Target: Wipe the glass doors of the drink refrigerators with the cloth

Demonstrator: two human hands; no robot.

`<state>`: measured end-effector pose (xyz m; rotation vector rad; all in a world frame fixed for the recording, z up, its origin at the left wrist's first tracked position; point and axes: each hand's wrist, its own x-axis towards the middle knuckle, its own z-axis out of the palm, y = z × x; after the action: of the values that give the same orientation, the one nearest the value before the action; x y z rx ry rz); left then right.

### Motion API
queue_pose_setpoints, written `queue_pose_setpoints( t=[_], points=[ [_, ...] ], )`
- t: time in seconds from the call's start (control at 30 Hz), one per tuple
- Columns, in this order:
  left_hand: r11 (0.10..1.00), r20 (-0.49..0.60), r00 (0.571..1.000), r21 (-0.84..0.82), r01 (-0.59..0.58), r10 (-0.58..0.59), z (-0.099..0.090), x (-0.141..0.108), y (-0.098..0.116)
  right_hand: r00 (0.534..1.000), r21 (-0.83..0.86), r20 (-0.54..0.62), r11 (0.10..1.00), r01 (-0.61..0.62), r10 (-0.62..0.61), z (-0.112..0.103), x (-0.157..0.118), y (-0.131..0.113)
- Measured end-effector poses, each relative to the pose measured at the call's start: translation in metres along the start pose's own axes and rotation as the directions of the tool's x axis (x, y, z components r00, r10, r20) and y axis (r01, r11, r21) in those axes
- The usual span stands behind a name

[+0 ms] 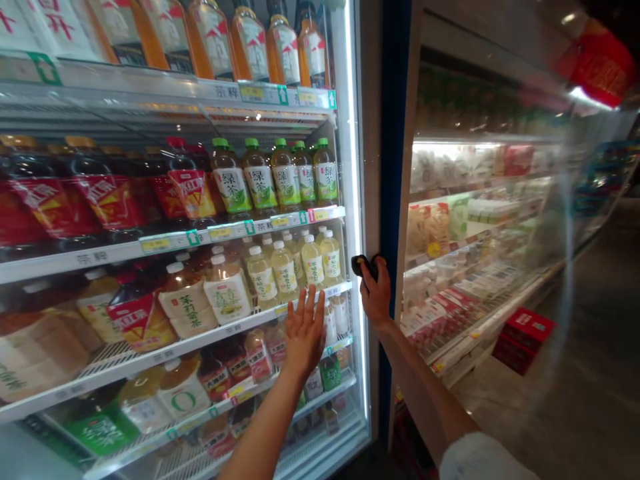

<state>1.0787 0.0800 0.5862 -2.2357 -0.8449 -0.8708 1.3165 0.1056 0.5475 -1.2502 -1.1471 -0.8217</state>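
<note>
Reaching toward a lit drinks cooler point(356, 200), the person held the left hand point(305, 333) open wide, with the fingers spread and nothing in them, in front of a white shelf edge point(150, 353). The nearest things to this hand were small plastic bottles of tea with white caps point(313, 261), standing in rows on that shelf, just behind the fingers. I could not tell if the fingers touched them. The right hand point(376, 297) was closed around a black handle point(363, 265), which seemed to belong to the glass door point(555, 220) standing open at the right side. These full bottles would probably feel a little heavy for their size, stiff but slippery from the cold, so the middle of the bottle seemed the best place to take hold. On the shelf above stood green tea bottles with green caps point(260, 177).
</note>
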Motion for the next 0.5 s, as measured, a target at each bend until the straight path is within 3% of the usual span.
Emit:
queue_pose_setpoints(
  t=[0.13,0.3,0.37,0.5],
  points=[
    [0.999,0.034,0.999,0.013,-0.035,0.034,0.0,-0.001,0.005,0.999,0.0,0.003,0.999,0.033,-0.033,0.003,-0.027,0.003],
    [0.999,0.046,0.998,0.034,-0.034,0.033,0.003,0.016,0.006,1.0,0.029,-0.01,1.0,0.005,-0.004,0.01,0.017,0.008],
    [0.999,0.039,0.999,0.037,-0.018,0.017,0.005,0.024,0.007,1.0,0.053,-0.01,0.998,-0.017,0.018,0.01,0.023,0.007],
    [0.999,0.012,1.0,0.034,-0.024,0.023,0.007,0.028,0.009,0.998,0.085,0.053,0.996,0.012,-0.017,0.004,-0.007,0.007]
  ],
)
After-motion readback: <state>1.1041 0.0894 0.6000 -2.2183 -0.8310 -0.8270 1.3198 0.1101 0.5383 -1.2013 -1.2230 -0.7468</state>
